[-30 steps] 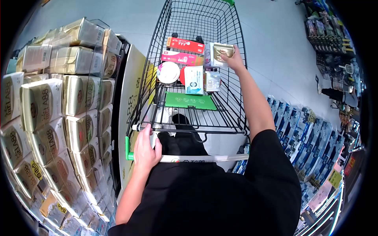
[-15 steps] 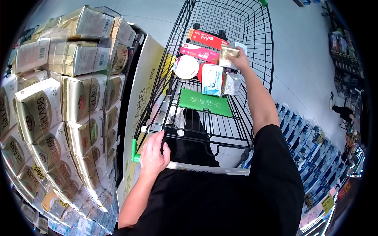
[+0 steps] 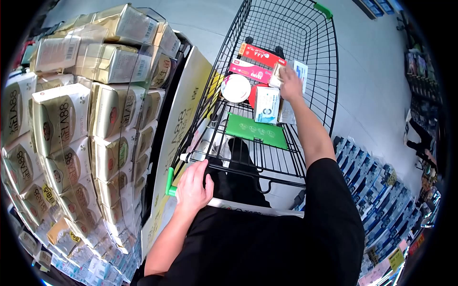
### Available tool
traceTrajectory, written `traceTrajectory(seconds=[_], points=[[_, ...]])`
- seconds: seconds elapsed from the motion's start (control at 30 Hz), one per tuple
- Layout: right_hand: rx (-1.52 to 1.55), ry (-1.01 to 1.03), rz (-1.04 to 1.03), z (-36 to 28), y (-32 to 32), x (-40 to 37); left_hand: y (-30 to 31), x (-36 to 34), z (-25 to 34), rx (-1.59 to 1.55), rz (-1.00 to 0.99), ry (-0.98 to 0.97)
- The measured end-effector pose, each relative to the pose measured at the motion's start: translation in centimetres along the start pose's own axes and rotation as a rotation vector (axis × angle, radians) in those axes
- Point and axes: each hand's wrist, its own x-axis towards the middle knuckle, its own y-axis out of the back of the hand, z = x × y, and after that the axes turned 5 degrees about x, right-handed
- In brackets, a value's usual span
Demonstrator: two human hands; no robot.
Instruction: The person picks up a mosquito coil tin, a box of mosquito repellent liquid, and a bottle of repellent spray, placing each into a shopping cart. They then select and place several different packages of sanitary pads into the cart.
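My right hand (image 3: 290, 83) reaches into the black wire shopping cart (image 3: 320, 102) and rests on a small gold and white box (image 3: 275, 76), its fingers partly hiding it. Around it lie a red box (image 3: 260, 54), a pink box (image 3: 250, 70), a round white-lidded tub (image 3: 235, 88), a blue and white box (image 3: 267, 104) and a pale box (image 3: 300, 72) at the right. Below my right wrist another box (image 3: 286, 114) is partly covered. My left hand (image 3: 193, 187) lies over the cart's handle beside its green end (image 3: 170, 183), fingers stretched forward.
Stacked gold and white packs (image 3: 62, 114) fill the left side, beside a tall printed board (image 3: 179, 109). Rows of blue and white packs (image 3: 377, 186) stand at the right. A green panel (image 3: 256, 130) lies in the cart's near part. Another person (image 3: 422, 138) is at the far right.
The cart and its goods appear shifted right in the view. My right hand has moved slightly down over the gold and white box, which shows less now. My left hand stays at the handle.
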Motion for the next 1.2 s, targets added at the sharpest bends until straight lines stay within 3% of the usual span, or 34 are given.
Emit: traceTrajectory(seconds=[0.07, 0.1, 0.13, 0.17, 0.2, 0.23, 0.27, 0.3, 0.37, 0.43, 0.47, 0.5, 0.57, 0.6, 0.63, 0.67, 0.7, 0.73, 0.8, 0.97, 1.03, 1.1, 1.17, 1.2], points=[[-0.094, -0.148, -0.171, -1.7, 0.3, -0.8, 0.0, -0.1, 0.1, -0.014, 0.016, 0.008], [-0.089, -0.107, -0.18, -1.4, 0.2, -0.7, 0.5, 0.2, 0.3, -0.011, 0.018, -0.009], [-0.135, 0.035, -0.146, 2.3, -4.4, 1.5, 0.6, 0.0, 0.1, -0.025, 0.015, 0.014], [-0.233, 0.177, -0.194, 1.3, -3.6, 1.8, 0.7, -0.2, -0.1, -0.018, 0.014, 0.029], [-0.027, 0.302, -0.009, 3.4, -6.7, 3.0, 0.6, -0.7, -0.7, -0.067, -0.005, 0.063], [-0.063, 0.246, -0.008, 4.6, -7.5, 3.6, 0.6, -0.6, -0.9, -0.079, 0.025, 0.003], [-0.07, 0.081, -0.133, 3.3, -5.1, 2.2, 0.5, -0.9, -0.5, -0.059, 0.052, 0.001], [-0.06, -0.153, -0.285, -2.7, 1.6, -1.2, 0.7, -1.0, -0.4, -0.083, 0.045, -0.002], [0.007, -0.113, -0.24, -3.9, 4.3, -4.9, 0.1, -1.2, -0.8, -0.113, -0.041, 0.03], [0.136, 0.182, -0.127, -0.6, 3.0, -7.4, -0.3, -1.4, -1.0, -0.133, -0.06, 0.05], [0.234, 0.169, -0.205, -1.4, 4.7, -9.8, -0.1, -1.6, -0.8, -0.122, -0.056, 0.047], [0.37, 0.301, -0.159, -0.4, 4.4, -12.4, 0.1, -1.7, -0.7, -0.124, -0.049, 0.043], [0.506, 0.214, -0.284, -3.4, 7.7, -19.1, -1.6, -1.7, -1.4, -0.115, -0.059, 0.045], [0.38, 0.125, -0.309, -4.8, 9.6, -22.8, -1.9, -1.7, -1.6, -0.104, -0.045, 0.037], [0.375, 0.127, -0.323, -5.7, 10.6, -25.9, -2.0, -1.8, -1.5, -0.1, -0.041, 0.024], [0.309, 0.263, -0.216, -6.7, 11.2, -29.2, -1.3, -2.0, -1.2, -0.094, -0.067, 0.041], [0.457, 0.14, -0.209, -7.7, 11.3, -31.5, -0.8, -2.2, -1.0, -0.105, -0.087, 0.048], [0.316, -0.085, -0.293, -16.2, 18.5, -35.6, -0.7, -2.3, -1.1, -0.126, -0.098, 0.055], [0.335, 0.043, -0.257, -15.3, 17.3, -37.8, -0.6, -2.4, -1.0, -0.158, -0.095, 0.058], [0.233, 0.128, -0.211, -16.1, 15.8, -38.8, -0.8, -3.2, -1.0, -0.183, -0.09, -0.004], [0.283, 0.009, -0.241, -18.9, 17.9, -38.5, -1.0, -3.4, -0.9, -0.183, -0.03, -0.019], [0.158, 0.098, -0.31, -18.1, 17.9, -35.9, -0.8, -3.5, -0.9, -0.188, -0.048, -0.043], [0.261, 0.393, -0.196, -17.9, 17.2, -34.2, -1.6, -3.3, -1.3, -0.131, 0.03, -0.057], [0.238, 0.431, -0.202, -18.4, 17.6, -33.8, -1.6, -3.4, -1.3, -0.116, 0.071, -0.063]])
